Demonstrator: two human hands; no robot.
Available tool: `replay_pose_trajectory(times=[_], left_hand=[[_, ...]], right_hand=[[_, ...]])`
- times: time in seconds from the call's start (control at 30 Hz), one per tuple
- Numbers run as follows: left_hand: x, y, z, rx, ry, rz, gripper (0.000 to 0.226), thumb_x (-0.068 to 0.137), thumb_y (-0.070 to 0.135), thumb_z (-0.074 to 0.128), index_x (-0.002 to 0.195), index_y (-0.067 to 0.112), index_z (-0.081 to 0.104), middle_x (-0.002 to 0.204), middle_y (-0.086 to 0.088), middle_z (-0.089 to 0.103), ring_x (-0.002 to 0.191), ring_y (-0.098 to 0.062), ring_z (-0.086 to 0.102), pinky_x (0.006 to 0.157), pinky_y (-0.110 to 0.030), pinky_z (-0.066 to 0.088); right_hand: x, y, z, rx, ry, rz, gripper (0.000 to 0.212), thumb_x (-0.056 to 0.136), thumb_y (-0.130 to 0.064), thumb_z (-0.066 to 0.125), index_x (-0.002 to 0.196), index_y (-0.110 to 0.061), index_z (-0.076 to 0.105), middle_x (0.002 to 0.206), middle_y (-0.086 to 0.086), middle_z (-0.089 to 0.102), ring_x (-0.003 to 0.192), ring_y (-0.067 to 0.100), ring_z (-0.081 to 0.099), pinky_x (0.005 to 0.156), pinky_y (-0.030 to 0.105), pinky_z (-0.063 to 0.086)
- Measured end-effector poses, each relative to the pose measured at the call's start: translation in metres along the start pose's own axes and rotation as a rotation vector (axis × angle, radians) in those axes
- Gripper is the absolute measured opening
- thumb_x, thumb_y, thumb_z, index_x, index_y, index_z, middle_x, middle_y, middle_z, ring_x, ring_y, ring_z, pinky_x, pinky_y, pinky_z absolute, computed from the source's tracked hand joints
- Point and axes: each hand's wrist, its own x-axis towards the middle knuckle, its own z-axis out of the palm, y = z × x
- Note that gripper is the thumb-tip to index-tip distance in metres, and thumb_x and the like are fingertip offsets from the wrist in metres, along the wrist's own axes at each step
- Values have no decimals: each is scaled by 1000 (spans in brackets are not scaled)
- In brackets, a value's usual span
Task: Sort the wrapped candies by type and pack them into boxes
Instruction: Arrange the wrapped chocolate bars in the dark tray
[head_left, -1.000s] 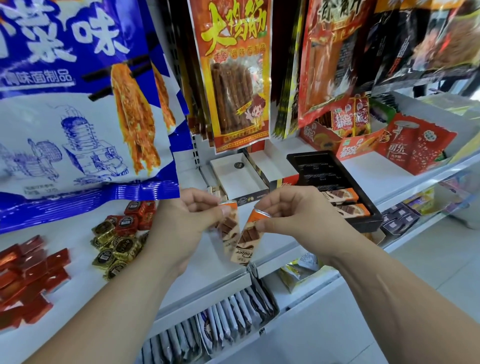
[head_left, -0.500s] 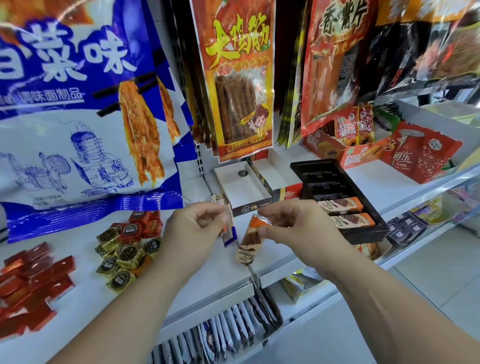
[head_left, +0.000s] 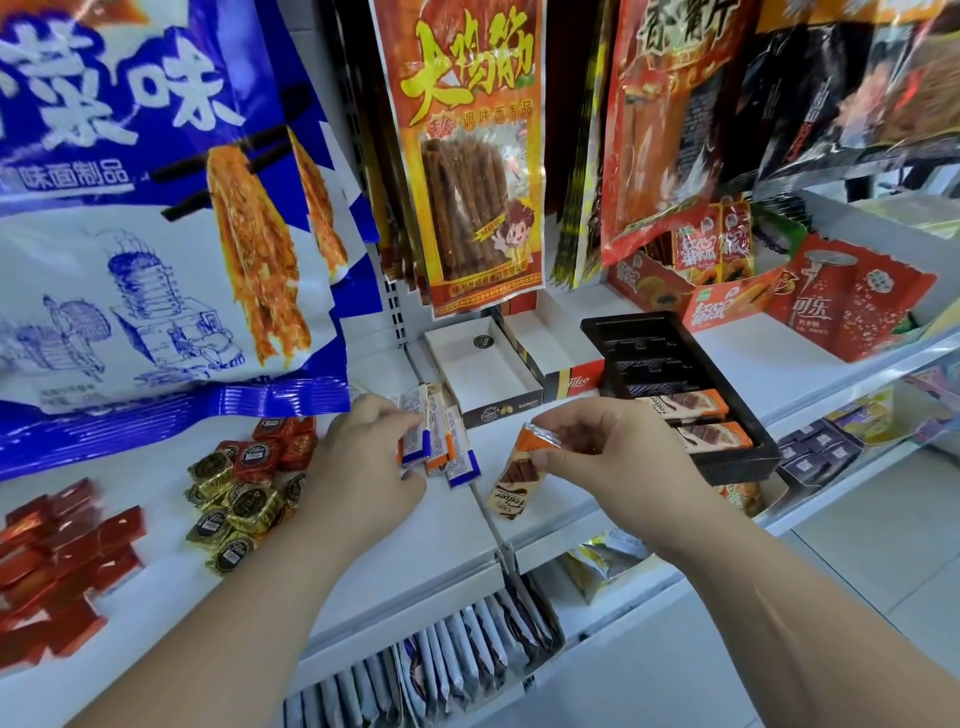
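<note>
My right hand (head_left: 608, 457) pinches the top end of an orange chocolate wafer bar (head_left: 514, 480), which hangs down over the white shelf (head_left: 447, 530). My left hand (head_left: 363, 457) holds one bar (head_left: 415, 436) of a small group of wrapped bars (head_left: 452, 447) lying back side up on the shelf. A black plastic tray (head_left: 649, 348) to the right holds two orange bars (head_left: 696, 421) in its near slots. Left of my left hand lie gold and red foil candies (head_left: 239, 488) and flat red candies (head_left: 57, 561).
An open white box (head_left: 483, 374) and a second box (head_left: 550, 358) stand behind the bars. Large snack bags (head_left: 145, 218) hang above the shelf. Red snack cartons (head_left: 727, 291) fill the back right. Packets sit on the lower shelf (head_left: 457, 654).
My left hand lowered its bar onto the group of bars on the shelf. My right hand moved apart to the right, still holding the orange bar by its end.
</note>
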Motion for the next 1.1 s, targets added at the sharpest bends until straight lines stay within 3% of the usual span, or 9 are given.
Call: replay_pose_trajectory(times=[0.2, 0.4, 0.57, 0.63, 0.7, 0.77, 0.83, 0.9, 1.1], left_hand=[[-2, -4, 2, 33, -38, -62, 28, 80, 29, 70, 104, 15, 69, 115, -4, 53, 98, -24, 57, 84, -38, 51], [-5, -4, 5, 24, 18, -102, 39, 82, 31, 75, 118, 17, 70, 108, -11, 59, 97, -26, 60, 80, -32, 49], [-4, -2, 3, 2, 49, -103, 38, 81, 27, 76, 116, 14, 71, 105, -11, 65, 95, -26, 61, 78, -32, 50], [-6, 0, -1, -13, 56, -105, 30, 78, 24, 78, 106, 12, 75, 98, -10, 70, 88, -25, 64, 76, -32, 53], [-7, 1, -8, 3, 83, -80, 10, 75, 23, 75, 75, 14, 74, 72, -4, 66, 66, -19, 60, 60, -30, 51], [-9, 0, -14, 44, 128, -72, 26, 73, 27, 75, 55, 15, 61, 55, 2, 52, 51, -16, 48, 49, -28, 42], [-12, 1, -22, 68, 198, -70, 23, 70, 29, 80, 59, 16, 65, 61, 3, 55, 55, -15, 48, 54, -26, 40], [-18, 6, -30, 42, 271, -47, 13, 67, 17, 82, 65, 13, 70, 66, 3, 57, 60, -14, 49, 54, -23, 35], [-33, 23, -53, -60, 355, -56, 10, 76, 10, 75, 69, 16, 72, 64, 9, 62, 60, -9, 54, 56, -17, 38]], right_hand=[[-2, -6, -1, -29, 19, -56, 22, 78, -15, 81, 90, -32, 72, 81, -1, 70, 76, 13, 64, 72, 30, 56], [-4, -7, -3, -35, 31, -56, 22, 79, -16, 80, 90, -32, 72, 80, -3, 69, 75, 13, 63, 71, 29, 56], [-5, -7, -5, -50, 33, -58, 22, 79, -16, 80, 95, -29, 74, 82, -4, 70, 76, 10, 63, 72, 26, 55], [-6, -8, -7, -55, 28, -80, 22, 79, -14, 80, 96, -27, 74, 82, -5, 70, 77, 9, 63, 71, 23, 54], [-6, -9, -7, -75, 16, -103, 21, 80, -15, 80, 98, -25, 74, 84, -6, 71, 79, 7, 63, 73, 21, 53], [-6, -11, -6, -95, 1, -121, 20, 81, -16, 79, 98, -25, 74, 86, -7, 71, 82, 5, 63, 73, 17, 52], [-6, -14, -5, -106, -8, -133, 19, 82, -15, 78, 97, -26, 73, 88, -8, 70, 82, 2, 62, 72, 12, 49], [-6, -16, -3, -112, -23, -149, 20, 83, -15, 77, 99, -26, 72, 89, -9, 70, 83, 1, 62, 72, 9, 48], [-14, -22, 3, -178, -68, -224, 21, 85, -19, 75, 103, -28, 70, 93, -12, 62, 80, -3, 58, 68, 8, 43]])
